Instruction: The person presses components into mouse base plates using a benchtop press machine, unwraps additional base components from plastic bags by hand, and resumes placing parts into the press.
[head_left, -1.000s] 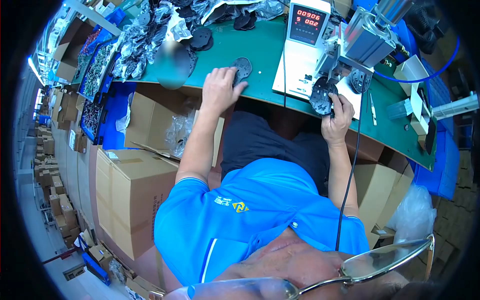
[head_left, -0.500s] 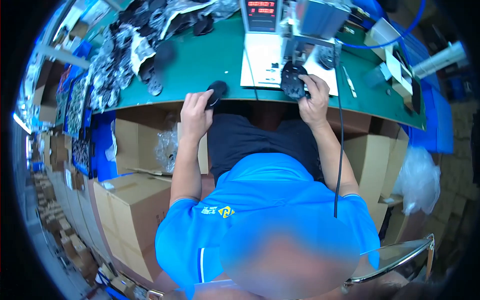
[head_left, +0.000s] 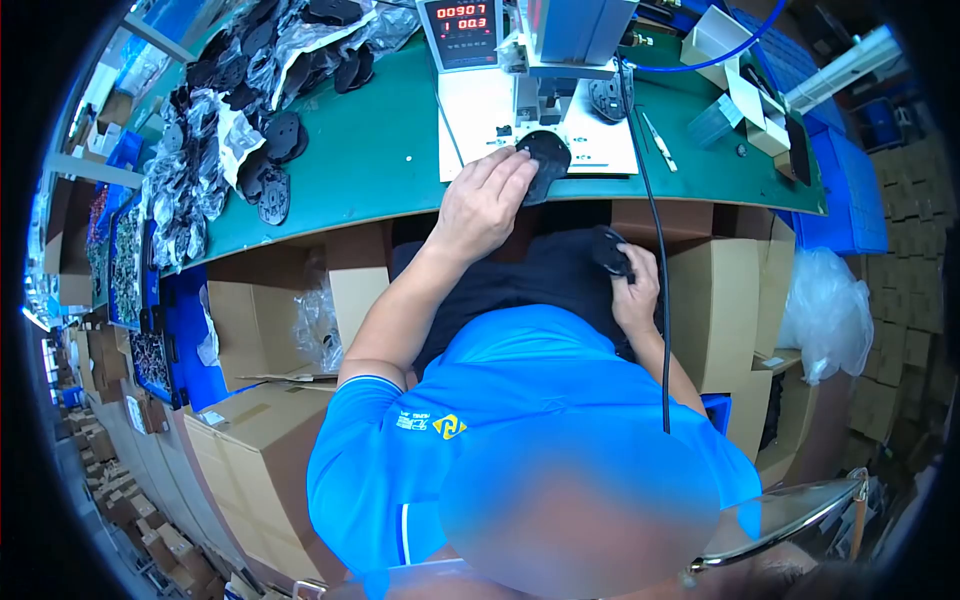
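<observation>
My left hand [head_left: 484, 207] grips a black oval plate [head_left: 545, 165] by its left edge, at the front of the white machine base [head_left: 460, 110], just below the press head [head_left: 543, 95]. Over my lap, beyond the table's front edge, my right hand [head_left: 637, 285] is closed on another dark part [head_left: 610, 252], seen edge-on. A further black plate [head_left: 608, 98] lies on the right of the machine base. Red digits glow on the counter display [head_left: 462, 25] behind the base.
Black plates and crumpled plastic wrap [head_left: 200, 150] are heaped on the table's left. Near the right stand a white pen-like tool [head_left: 659, 142] and small open boxes [head_left: 755, 105]. A black cable [head_left: 655, 220] hangs beside my right hand. Cardboard boxes [head_left: 250, 450] stand below the table.
My left hand has brought its plate right, to the press. My right hand has drawn its part away from the press, down over my lap. The view has shifted, and the display digits have changed.
</observation>
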